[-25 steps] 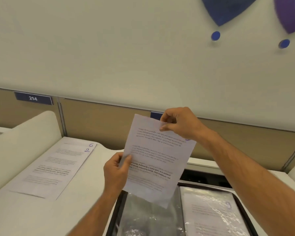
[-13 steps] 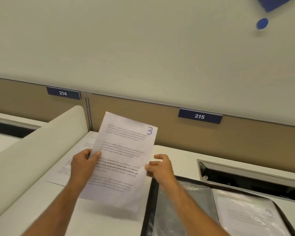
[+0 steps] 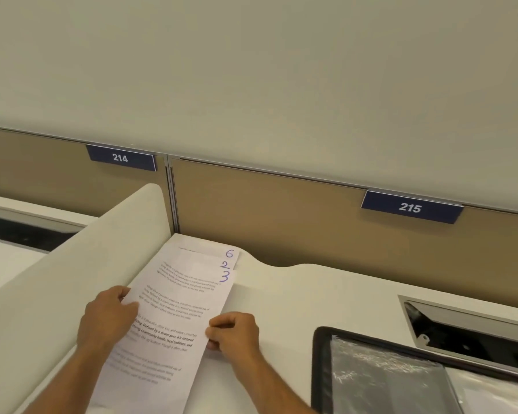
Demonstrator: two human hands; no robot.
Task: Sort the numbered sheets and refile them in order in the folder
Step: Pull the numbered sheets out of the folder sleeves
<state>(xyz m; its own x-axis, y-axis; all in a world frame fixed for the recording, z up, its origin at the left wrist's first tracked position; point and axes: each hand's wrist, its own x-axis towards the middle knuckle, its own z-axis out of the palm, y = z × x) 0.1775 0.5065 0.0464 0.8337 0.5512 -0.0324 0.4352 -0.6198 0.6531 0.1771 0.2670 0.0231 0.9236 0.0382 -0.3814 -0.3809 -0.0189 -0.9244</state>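
A printed sheet marked 3 (image 3: 174, 318) lies on top of a small stack on the white desk (image 3: 296, 294), beside the cream divider. Under it show the corners of the sheets marked 2 (image 3: 225, 265) and 6 (image 3: 229, 253). My left hand (image 3: 106, 319) holds the left edge of sheet 3, thumb on the paper. My right hand (image 3: 234, 331) pinches its right edge with curled fingers. The black folder (image 3: 401, 380) lies open at the lower right, showing clear plastic sleeves; a sheet sits in the right sleeve at the frame's edge.
A curved cream divider (image 3: 81, 264) rises along the left of the stack. A tan partition (image 3: 281, 222) with blue plates 214 and 215 closes the back. A recessed cable tray (image 3: 467, 333) opens in the desk behind the folder.
Both hands carried sheet 3 from above the folder leftward and down onto the stack over sheets 2 and 6. My right hand shifted from the top corner to the right edge.
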